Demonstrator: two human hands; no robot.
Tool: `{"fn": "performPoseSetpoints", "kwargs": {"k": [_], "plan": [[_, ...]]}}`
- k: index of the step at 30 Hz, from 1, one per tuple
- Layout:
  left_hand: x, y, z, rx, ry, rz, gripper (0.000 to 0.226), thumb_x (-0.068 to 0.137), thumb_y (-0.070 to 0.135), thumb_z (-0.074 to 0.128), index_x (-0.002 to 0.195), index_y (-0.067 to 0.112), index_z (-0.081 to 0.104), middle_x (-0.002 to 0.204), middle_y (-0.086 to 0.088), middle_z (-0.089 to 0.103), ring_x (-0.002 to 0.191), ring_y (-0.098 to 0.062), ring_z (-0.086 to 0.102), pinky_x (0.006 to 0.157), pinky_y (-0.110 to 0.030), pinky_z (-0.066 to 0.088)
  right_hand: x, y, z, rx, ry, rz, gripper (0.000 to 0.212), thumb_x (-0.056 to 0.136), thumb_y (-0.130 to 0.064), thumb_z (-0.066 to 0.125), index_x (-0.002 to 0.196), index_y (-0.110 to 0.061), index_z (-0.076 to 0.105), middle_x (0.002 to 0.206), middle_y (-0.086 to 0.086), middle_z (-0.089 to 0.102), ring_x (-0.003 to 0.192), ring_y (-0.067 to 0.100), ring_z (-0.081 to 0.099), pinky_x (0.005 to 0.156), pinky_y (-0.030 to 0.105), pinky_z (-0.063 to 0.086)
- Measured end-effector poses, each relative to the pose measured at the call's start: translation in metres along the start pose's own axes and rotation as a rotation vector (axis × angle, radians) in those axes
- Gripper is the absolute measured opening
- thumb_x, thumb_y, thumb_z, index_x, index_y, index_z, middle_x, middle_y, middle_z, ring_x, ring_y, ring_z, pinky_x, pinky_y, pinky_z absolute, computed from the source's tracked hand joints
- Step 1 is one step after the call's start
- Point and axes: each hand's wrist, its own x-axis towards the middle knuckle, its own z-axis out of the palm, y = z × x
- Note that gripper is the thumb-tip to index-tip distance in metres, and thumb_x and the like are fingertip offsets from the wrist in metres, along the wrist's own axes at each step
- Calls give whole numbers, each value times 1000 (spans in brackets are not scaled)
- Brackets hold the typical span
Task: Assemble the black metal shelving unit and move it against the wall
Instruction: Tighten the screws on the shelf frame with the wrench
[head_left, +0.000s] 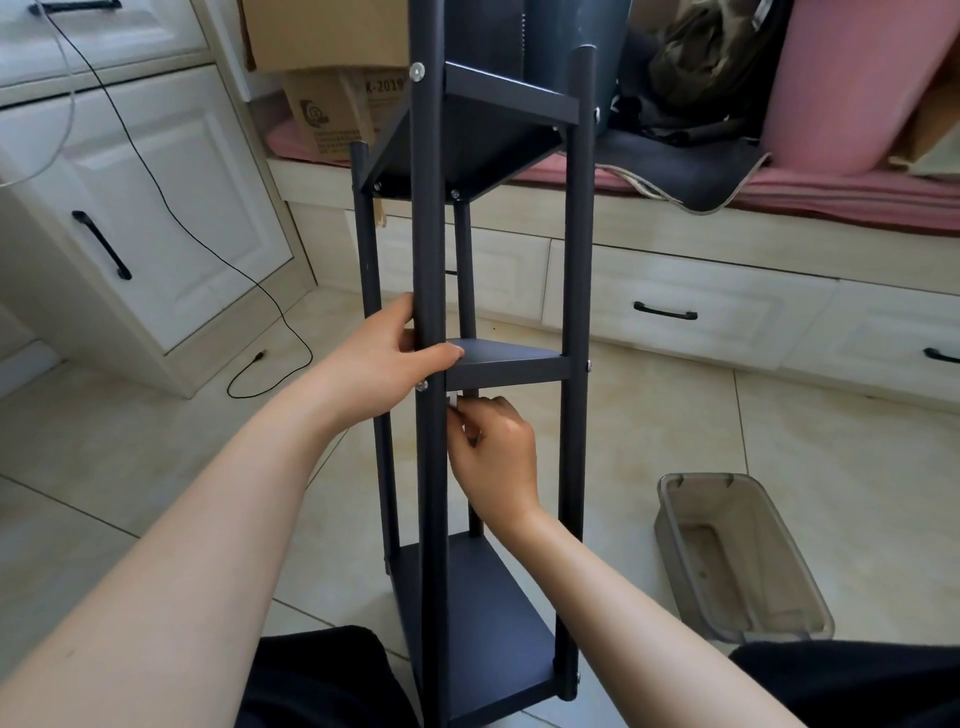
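Left grip (400, 358) wraps the near post (430, 234). Right grip (493, 452) pinches a small tool (453, 404) under the middle shelf (506, 361); tool mostly hidden.

Readable text, one item: on the brown cardboard box (332, 111) behind the shelving we read "K-2019", cut off at both ends, printed near its top edge. Below it we see a round dark logo and several lines of small print, too blurred to read.
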Motion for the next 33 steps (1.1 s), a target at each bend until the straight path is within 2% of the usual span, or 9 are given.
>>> {"fn": "performPoseSetpoints", "kwargs": {"k": [2, 5, 10, 12, 16, 21, 24, 29, 33], "plan": [[-1, 1, 1, 6, 0, 4, 31, 94, 40, 68, 119, 39, 49, 103, 22, 66, 88, 7, 65, 67, -10, 46, 0, 0, -8, 24, -69, 37, 26, 94, -14, 64, 68, -11, 61, 61, -10, 46, 63, 15, 42, 60, 30, 34], [-1, 2, 3, 2, -5, 9, 32, 95, 39, 67, 120, 40, 46, 102, 26, 63, 89, 9, 62, 70, -12, 45, -1, -1, -22, 34, -121, 52, 28, 95, -16, 62, 68, -14, 59, 58, -9, 45, 58, 15, 41, 58, 32, 37], [-3, 5, 3, -1, -14, 13, 36, 95, 35, 67, 126, 34, 49, 112, 18, 65, 103, 1, 62, 80, -19, 49, 0, -9, -43, -50, -182, 24, 33, 95, -17, 63, 65, -22, 49, 53, -16, 39, 51, 9, 40, 54, 20, 30], [-5, 7, 4, 8, -17, 14, 40, 96, 34, 67, 131, 30, 49, 116, 13, 65, 106, -4, 62, 84, -22, 50, 3, -10, -49, -96, -214, 28, 29, 95, -19, 62, 68, -25, 53, 53, -19, 40, 51, 5, 43, 54, 15, 30], [-7, 9, 5, 22, -27, 18, 44, 97, 32, 66, 136, 26, 48, 119, 9, 65, 108, -7, 62, 78, -18, 48, 6, -15, -58, -168, -294, 14, 23, 97, -23, 59, 79, -14, 70, 60, -12, 53, 56, 10, 48, 57, 26, 41], [-9, 11, 5, 30, -34, 24, 44, 97, 32, 65, 137, 26, 47, 118, 8, 64, 104, -5, 62, 74, -16, 47, 11, -20, -65, -260, -309, -5, 29, 96, -23, 58, 69, -16, 59, 59, -5, 52, 57, 19, 48, 57, 33, 45], [-9, 12, 5, 38, -28, 26, 41, 97, 32, 65, 134, 27, 47, 112, 11, 64, 98, 0, 61, 68, -13, 45, 12, -21, -66, -270, -312, -18, 27, 97, -22, 57, 71, -16, 62, 61, -4, 54, 59, 19, 48, 59, 35, 48], [-9, 12, 5, 20, -29, 24, 43, 98, 31, 65, 137, 24, 48, 120, 5, 65, 110, -11, 63, 76, -17, 47, 10, -19, -59, -247, -283, -41, 23, 98, -24, 58, 86, -12, 74, 69, -4, 60, 65, 15, 48, 63, 29, 41], [-8, 9, 5, 14, -33, 23, 39, 97, 32, 65, 133, 27, 48, 116, 9, 65, 107, -7, 63, 75, -16, 48, 6, -14, -48, -189, -201, -66, 16, 95, -22, 64, 97, -12, 77, 80, 2, 72, 73, 17, 57, 69, 28, 44]]}}
